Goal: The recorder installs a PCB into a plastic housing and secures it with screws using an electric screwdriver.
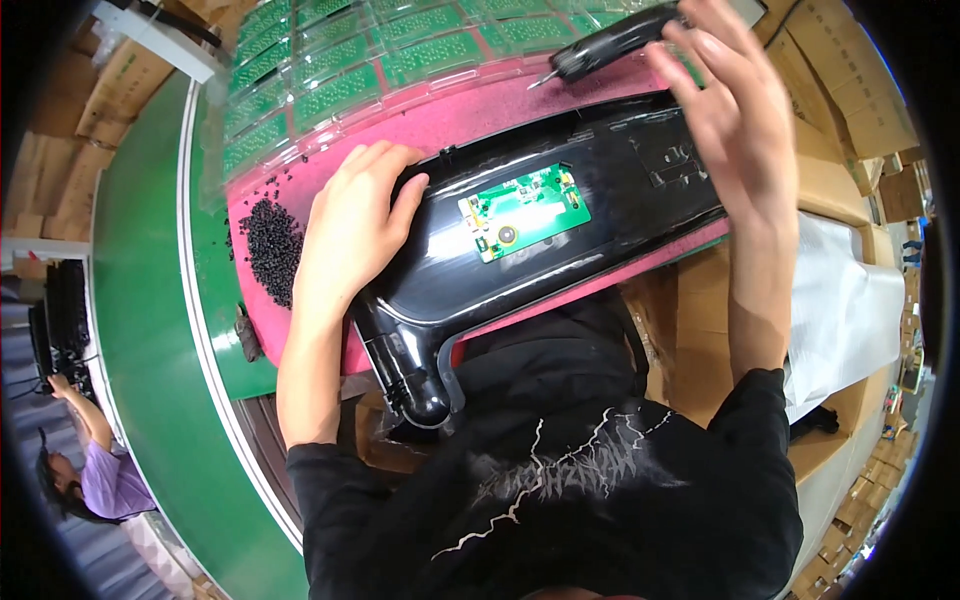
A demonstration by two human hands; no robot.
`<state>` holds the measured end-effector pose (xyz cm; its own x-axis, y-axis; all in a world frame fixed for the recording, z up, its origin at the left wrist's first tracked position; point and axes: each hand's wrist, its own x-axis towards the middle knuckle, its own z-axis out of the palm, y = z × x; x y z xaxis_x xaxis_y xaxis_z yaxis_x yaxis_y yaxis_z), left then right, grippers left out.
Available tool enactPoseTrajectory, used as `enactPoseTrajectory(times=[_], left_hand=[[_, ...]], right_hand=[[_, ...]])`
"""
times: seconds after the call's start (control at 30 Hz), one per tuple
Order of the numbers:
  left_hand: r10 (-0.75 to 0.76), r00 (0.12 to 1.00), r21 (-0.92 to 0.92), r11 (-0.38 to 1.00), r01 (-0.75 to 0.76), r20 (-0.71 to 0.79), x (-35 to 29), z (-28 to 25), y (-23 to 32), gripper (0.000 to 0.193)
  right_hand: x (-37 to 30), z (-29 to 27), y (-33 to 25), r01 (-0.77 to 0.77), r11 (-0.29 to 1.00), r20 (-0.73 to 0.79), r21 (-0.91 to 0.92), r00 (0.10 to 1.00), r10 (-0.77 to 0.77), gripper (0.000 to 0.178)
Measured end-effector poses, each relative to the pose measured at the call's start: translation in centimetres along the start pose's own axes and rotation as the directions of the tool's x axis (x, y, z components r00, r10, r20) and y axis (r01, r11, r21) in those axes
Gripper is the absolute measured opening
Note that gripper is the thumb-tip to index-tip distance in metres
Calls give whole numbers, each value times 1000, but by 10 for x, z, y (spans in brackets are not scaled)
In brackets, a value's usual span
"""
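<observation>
Left fingers [385,160] rest half-curled on the black plastic housing [430,280], right fingers [735,70] splayed by the electric screwdriver [615,48] beyond it. Probably stiff, slippery imo, grab its rim.

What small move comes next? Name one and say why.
Probably close the right hand around the driver: the hand, blurred, looks open beside it, while the left hand rests on the case with the board on it.

Lettering [565,474] (jagged, grey) marks the black shirt [620,540]; nothing reads clearly.
</observation>
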<state>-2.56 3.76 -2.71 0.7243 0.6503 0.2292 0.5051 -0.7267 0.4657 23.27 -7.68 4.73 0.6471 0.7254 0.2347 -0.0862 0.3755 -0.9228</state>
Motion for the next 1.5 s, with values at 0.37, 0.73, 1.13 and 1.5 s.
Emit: enactPoseTrajectory(times=[0.37,0.73,1.13,1.5], left_hand=[[-61,993,138,989,48,98,-5,5,7,27],[11,1000,129,992,-14,19,8,-11,28,24],[-56,676,124,969,215,-735,-136,-92,84,22],[-837,-20,-799,529,-287,-547,-252,-96,30,39]], right_hand=[[-32,-64,-53,471,824,178,316,823,-539,52],[-49,-131,-105,551,797,149,245,791,-593,48],[-27,-52,-161,831,381,249,405,300,-921,43],[-25,-35,-132,749,510,0,422,563,-827,40]])
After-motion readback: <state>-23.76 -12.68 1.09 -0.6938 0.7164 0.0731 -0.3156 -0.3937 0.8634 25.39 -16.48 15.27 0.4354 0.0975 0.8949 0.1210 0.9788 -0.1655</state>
